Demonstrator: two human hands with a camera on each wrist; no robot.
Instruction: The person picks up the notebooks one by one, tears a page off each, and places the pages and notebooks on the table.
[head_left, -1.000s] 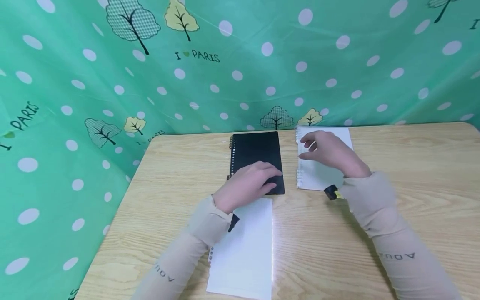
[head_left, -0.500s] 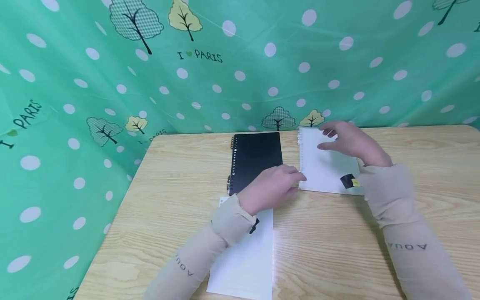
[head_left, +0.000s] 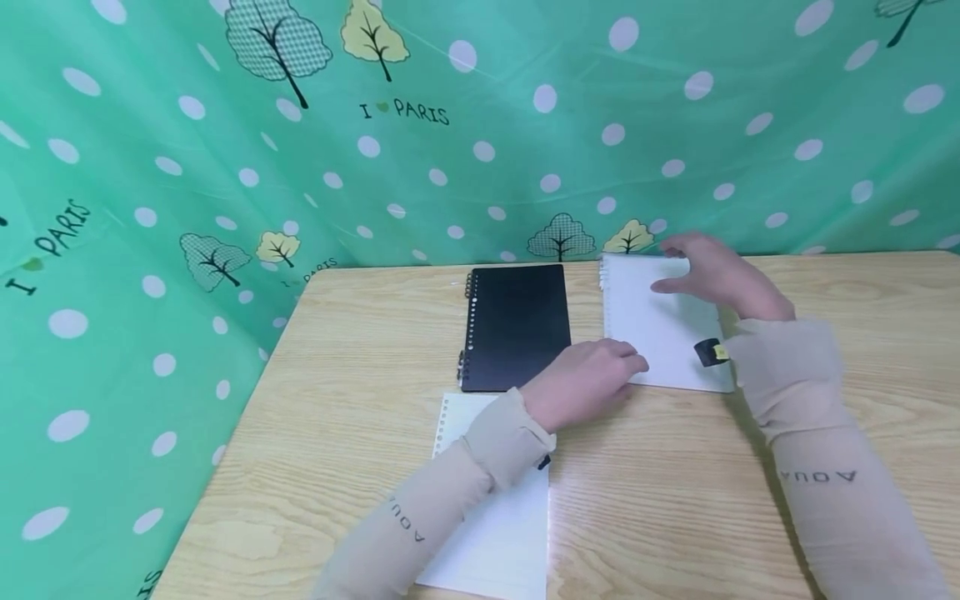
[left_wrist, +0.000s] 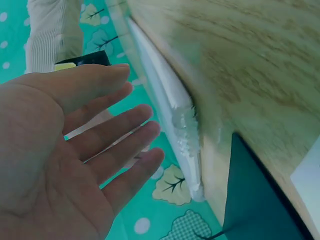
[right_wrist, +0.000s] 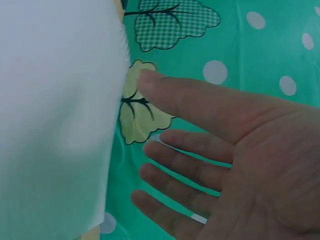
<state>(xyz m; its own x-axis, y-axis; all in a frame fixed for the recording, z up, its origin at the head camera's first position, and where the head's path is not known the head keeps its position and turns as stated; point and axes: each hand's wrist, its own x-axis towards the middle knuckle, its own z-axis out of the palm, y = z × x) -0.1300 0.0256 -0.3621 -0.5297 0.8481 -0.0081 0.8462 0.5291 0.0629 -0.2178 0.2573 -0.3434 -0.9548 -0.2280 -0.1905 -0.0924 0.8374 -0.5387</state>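
Behind both grips, green cloth [head_left: 517, 50] with pale dots, printed trees and PARIS lettering; beneath them, a wood-grain table [head_left: 645, 483]. Low over the near left part of a white notebook [head_left: 660, 321], the left hand [head_left: 588, 379], palm and all fingers in plain sight from its own wrist: fingers extended, small gaps between them, thumb above, grasping nothing. Over the far right corner of that notebook, the right hand [head_left: 723, 275], also loose and holding nothing: thumb well apart from the fingers, fingers nearly straight, clear of the page edge in the right wrist view. Between the two grips, the white notebook itself, flat near the far table edge, bound along its left side, a soft shadow across the page. Left of the left hand and a little beyond it, a black notebook [head_left: 517, 325], flat, with rings and a row of holes down its left side. Nearer than the left hand, partly hidden under the left sleeve [head_left: 442, 508], a white sheet [head_left: 502, 542] with punched holes. Behind the right hand, at the cuff of the lettered right sleeve [head_left: 817, 442], a black-and-yellow piece [head_left: 710, 352].
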